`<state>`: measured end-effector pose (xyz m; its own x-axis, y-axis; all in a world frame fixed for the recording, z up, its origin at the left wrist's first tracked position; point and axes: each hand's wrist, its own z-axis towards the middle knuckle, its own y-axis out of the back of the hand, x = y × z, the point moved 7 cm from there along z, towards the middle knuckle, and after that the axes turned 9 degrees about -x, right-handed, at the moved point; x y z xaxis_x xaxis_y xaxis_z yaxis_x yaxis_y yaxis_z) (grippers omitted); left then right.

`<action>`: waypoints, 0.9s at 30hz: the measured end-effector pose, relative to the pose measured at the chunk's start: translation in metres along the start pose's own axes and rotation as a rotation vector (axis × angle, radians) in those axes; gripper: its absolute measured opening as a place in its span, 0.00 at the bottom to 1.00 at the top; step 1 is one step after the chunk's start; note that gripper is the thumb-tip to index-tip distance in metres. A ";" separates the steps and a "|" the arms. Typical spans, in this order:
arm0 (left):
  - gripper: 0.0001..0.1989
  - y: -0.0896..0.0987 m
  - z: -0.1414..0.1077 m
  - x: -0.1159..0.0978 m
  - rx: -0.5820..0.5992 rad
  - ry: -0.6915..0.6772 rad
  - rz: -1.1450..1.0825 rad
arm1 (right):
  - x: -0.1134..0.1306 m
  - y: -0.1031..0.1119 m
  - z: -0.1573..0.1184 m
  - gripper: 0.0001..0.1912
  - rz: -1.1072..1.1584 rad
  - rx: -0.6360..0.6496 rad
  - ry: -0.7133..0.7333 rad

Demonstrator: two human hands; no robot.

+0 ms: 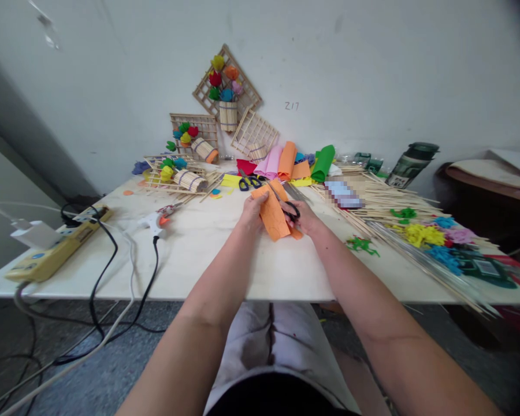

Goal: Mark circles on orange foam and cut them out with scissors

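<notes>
My left hand (253, 211) pinches an orange sheet (274, 218), paper or felt, by its upper left edge above the table. In my right hand (305, 216) is a pair of scissors (292, 211) with black handles, its blades pointing up and left across the sheet. Faint curved lines show on the lower part of the sheet. More orange material hangs behind it, partly covered by the hand and scissors. Just beyond, a second pair of scissors (249, 183) with dark blue handles lies near yellow sheets (230, 181).
A glue gun (158, 219) and a yellow power strip (56, 248) with trailing cords lie left. Lattice panels (247, 92) with colourful flowers lean on the wall. Coloured rolls (287, 160) lie behind my hands. Thin sticks (385, 199), a phone (343, 194) and a bottle (411, 166) are right.
</notes>
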<state>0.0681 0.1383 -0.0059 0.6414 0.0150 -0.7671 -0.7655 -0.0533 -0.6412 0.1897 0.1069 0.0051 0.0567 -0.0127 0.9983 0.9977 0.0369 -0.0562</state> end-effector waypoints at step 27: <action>0.13 0.013 0.015 0.017 -0.088 0.145 -0.008 | -0.011 0.000 0.012 0.15 0.000 -0.063 0.008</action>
<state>0.0680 0.1532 -0.0276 0.6527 -0.1278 -0.7467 -0.7572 -0.1415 -0.6377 0.1882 0.1189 -0.0055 0.0563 -0.0207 0.9982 0.9980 -0.0262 -0.0569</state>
